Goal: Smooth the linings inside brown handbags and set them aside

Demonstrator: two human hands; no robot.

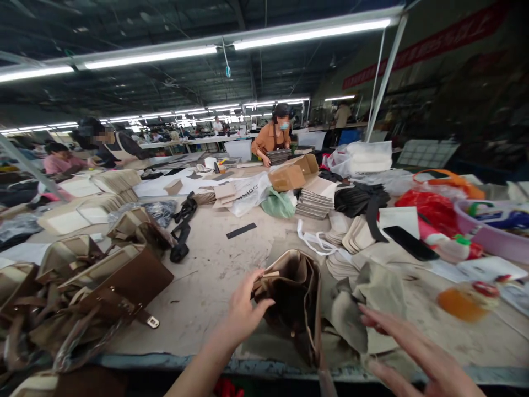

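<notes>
A brown handbag (316, 309) stands mouth-up at the table's front edge, its dark inside showing. My left hand (243, 303) is at the bag's left rim, fingers along the edge and thumb over the opening, gripping it. To the right, my right hand (421, 347) is open with its fingers apart and nothing in it. Its fingertips are close to a crumpled olive-grey cloth (380, 292) beside the bag; whether they touch it I cannot tell. Several similar brown bags (119, 275) with straps and metal fittings are heaped on the left.
Stacked panels (316, 196), a cardboard box (289, 173) and a black strip (242, 230) lie farther back. On the right are a black phone (411, 242), an orange glue-like container (460, 303) and a pink basin (496, 231). A co-worker (273, 138) stands across the table.
</notes>
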